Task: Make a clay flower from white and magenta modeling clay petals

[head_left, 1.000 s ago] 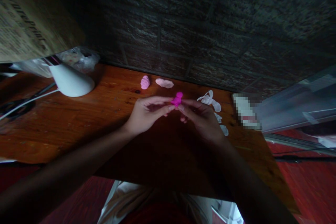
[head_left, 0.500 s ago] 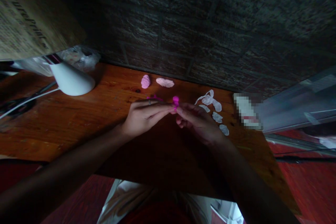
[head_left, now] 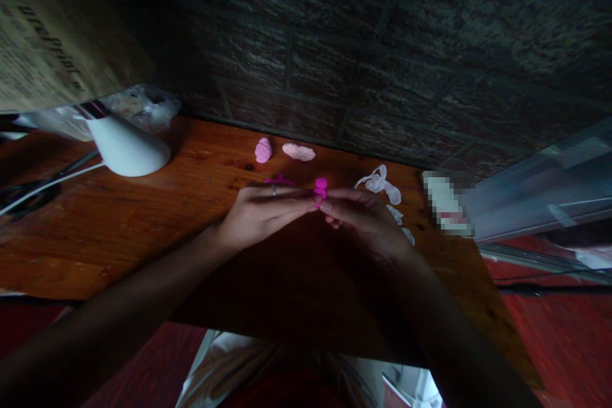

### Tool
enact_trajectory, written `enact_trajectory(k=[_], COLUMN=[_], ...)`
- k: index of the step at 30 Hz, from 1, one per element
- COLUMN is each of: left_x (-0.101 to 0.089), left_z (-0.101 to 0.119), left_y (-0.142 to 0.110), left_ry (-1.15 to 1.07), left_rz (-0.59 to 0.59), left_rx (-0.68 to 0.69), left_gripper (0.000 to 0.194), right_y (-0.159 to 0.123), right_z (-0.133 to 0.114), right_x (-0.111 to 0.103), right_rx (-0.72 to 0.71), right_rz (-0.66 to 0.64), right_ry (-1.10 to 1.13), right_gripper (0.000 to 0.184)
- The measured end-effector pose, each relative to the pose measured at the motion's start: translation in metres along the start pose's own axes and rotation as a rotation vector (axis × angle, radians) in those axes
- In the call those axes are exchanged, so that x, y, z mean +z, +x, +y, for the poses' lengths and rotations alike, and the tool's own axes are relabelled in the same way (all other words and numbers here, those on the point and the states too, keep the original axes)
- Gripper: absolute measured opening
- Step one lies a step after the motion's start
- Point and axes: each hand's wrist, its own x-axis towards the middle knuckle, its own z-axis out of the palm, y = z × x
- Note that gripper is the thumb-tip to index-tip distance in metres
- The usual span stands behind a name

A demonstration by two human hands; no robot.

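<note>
A small bright magenta piece, clay-like in look (head_left: 320,185), is pinched between the fingertips of both hands above the wooden table (head_left: 201,172). My left hand (head_left: 261,213), with a ring on one finger, grips it from the left. From the right, my right hand (head_left: 361,220) holds it between thumb and fingers. Behind my left hand, more magenta bits (head_left: 281,179) lie partly hidden. Farther back rest a pink lump (head_left: 262,150) and a flat pale-pink piece (head_left: 299,152). Thin whitish pieces (head_left: 393,194) lie right of my right hand, some partly covered by it.
At the left stand a white cone-shaped base (head_left: 131,150) with a cable, a crumpled plastic bag (head_left: 148,105) and a large printed brown surface (head_left: 57,32). A dark stone-patterned wall (head_left: 306,64) closes off the back. A blurred-out pale object (head_left: 447,204) lies at the right.
My right hand has shifted slightly, its fingers closer around the magenta piece and covering more of the whitish pieces. The whole view has moved a little.
</note>
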Motion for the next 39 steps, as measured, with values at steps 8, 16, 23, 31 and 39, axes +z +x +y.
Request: enact_trajectory(k=[8, 16, 23, 31, 39], left_x=[-0.004, -0.001, -0.002, 0.003, 0.007], left_z=[0.001, 0.000, -0.001, 0.001, 0.008], left_y=[-0.003, 0.000, -0.004, 0.002, -0.002], left_ry=[0.030, 0.076, 0.115, 0.037, -0.165], left_rz=[-0.017, -0.019, -0.040, 0.014, 0.032], left_rx=[0.009, 0.041, 0.067, -0.063, -0.378], left_gripper=[0.035, 0.034, 0.035, 0.038, 0.042], right_y=[0.002, 0.003, 0.002, -0.001, -0.007], right_z=[0.000, 0.002, 0.003, 0.002, 0.011], right_x=[0.001, 0.001, 0.001, 0.001, 0.003], right_rx=[0.033, 0.010, -0.019, -0.198, -0.525], right_rz=[0.016, 0.019, -0.007, 0.061, 0.124], right_ry=[0.038, 0.037, -0.020, -0.195, -0.535], right_gripper=[0.022, 0.023, 0.022, 0.022, 0.035])
